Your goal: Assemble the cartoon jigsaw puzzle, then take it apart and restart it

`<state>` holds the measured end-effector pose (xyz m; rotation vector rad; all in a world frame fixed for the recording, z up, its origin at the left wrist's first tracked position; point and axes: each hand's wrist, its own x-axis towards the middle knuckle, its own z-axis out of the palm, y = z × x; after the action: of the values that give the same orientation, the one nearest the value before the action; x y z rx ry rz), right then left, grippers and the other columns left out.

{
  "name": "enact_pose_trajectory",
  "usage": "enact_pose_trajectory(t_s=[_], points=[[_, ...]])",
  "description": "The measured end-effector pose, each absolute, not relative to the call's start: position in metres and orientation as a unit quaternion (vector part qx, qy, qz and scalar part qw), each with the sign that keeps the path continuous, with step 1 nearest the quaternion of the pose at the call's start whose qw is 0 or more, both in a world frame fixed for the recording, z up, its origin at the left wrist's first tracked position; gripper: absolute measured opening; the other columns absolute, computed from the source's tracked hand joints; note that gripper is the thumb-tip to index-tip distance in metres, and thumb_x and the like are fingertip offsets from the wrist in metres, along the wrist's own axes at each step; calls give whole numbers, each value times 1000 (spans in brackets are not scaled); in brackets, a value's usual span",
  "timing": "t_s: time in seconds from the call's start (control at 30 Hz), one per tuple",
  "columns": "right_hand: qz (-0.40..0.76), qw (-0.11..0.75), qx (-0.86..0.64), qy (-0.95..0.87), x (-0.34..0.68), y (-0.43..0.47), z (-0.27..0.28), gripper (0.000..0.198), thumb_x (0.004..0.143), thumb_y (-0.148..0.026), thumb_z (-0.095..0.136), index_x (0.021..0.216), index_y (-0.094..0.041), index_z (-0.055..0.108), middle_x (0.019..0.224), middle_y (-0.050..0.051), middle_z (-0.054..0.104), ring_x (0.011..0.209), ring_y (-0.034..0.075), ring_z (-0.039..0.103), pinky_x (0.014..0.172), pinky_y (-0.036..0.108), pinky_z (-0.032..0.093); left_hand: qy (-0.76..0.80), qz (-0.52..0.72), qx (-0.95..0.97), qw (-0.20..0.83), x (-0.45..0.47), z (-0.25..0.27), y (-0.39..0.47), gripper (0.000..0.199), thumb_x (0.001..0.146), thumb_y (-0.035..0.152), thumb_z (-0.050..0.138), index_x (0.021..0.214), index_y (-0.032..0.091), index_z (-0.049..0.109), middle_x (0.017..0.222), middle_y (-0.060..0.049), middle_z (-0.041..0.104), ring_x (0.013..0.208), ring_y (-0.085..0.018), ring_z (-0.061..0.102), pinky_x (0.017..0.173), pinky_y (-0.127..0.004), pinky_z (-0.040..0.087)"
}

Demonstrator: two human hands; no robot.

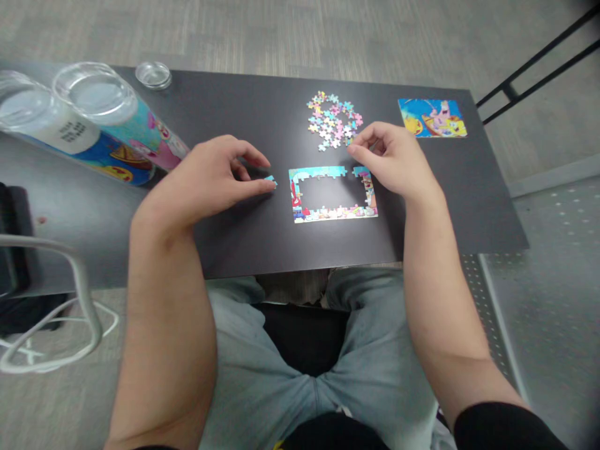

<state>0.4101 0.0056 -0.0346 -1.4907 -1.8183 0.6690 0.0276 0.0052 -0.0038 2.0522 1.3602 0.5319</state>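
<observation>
A small blue puzzle piece shows at the thumb tip of my left hand. That hand's thumb and index finger are apart, and the thumb partly covers the piece. My right hand has its thumb and index finger pinched on a puzzle piece at the lower right edge of a heap of loose puzzle pieces; the fingertips mostly hide it. Between my hands lies a rectangular puzzle border, its middle bare. A gap breaks its top edge towards the right.
A picture card lies at the table's far right. Two clear-topped printed canisters and a round clear lid are at the left. A white cable curves at the lower left.
</observation>
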Motion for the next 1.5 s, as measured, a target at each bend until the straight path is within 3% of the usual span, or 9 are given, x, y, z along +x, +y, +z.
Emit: enact_pose_trajectory(t_s=[0.1,0.37,0.57,0.8,0.93,1.03,1.13,1.23,1.5], points=[[255,348,-575,-695,407,6,-35,15,110,-38,89,103,-27,82,95,5,79,78,23,61,80,44,51,519,184,773,314,25,-8,7,56,89,70,107,123,27,97,113,-10,89,91,-29,78,89,-49,68],[264,326,-588,-691,402,1,-30,14,111,-38,93,107,-28,83,99,6,81,83,25,67,79,42,54,500,213,774,327,34,-10,3,37,94,59,104,107,27,93,99,-7,88,92,-29,78,91,-46,69],[323,328,-548,-699,389,-6,-13,42,103,-64,108,116,-31,86,112,7,86,95,28,73,83,43,58,451,328,735,386,64,-3,-5,27,102,52,100,106,28,89,106,-7,91,100,-29,82,95,-47,69],[401,322,-486,-707,380,-19,3,65,92,-85,112,116,-29,90,121,8,90,93,27,72,81,43,59,409,396,685,455,123,-17,-13,36,107,55,102,117,26,83,101,-5,91,96,-27,86,86,-42,68],[405,324,-471,-713,387,-19,-1,54,96,-75,112,112,-29,90,116,7,89,92,26,71,81,42,56,410,406,689,438,133,-25,-13,41,110,61,102,115,27,80,100,-4,91,96,-27,86,86,-42,68],[404,328,-474,-710,393,-18,-3,43,99,-64,111,110,-29,89,106,6,86,95,28,73,83,43,57,424,393,723,378,133,-28,-12,30,118,56,93,115,28,85,102,-4,90,98,-27,84,92,-45,68],[390,336,-493,-701,403,-14,-7,32,100,-52,109,110,-30,89,104,5,86,94,28,74,83,44,59,446,336,785,267,133,-30,-12,17,123,40,81,118,29,93,119,-7,93,115,-32,83,108,-53,66],[362,330,-531,-692,413,-10,-13,22,98,-41,106,107,-30,89,102,5,87,90,28,75,84,45,62,444,261,838,176,135,-34,-15,22,123,36,78,129,33,98,144,-10,91,137,-40,76,123,-64,59],[341,296,-587,-672,411,-7,-16,18,94,-29,107,96,-26,89,95,7,90,95,31,84,92,47,71,427,204,866,160,137,-33,-18,33,127,36,70,140,36,100,153,-12,88,140,-42,71,127,-68,56]])
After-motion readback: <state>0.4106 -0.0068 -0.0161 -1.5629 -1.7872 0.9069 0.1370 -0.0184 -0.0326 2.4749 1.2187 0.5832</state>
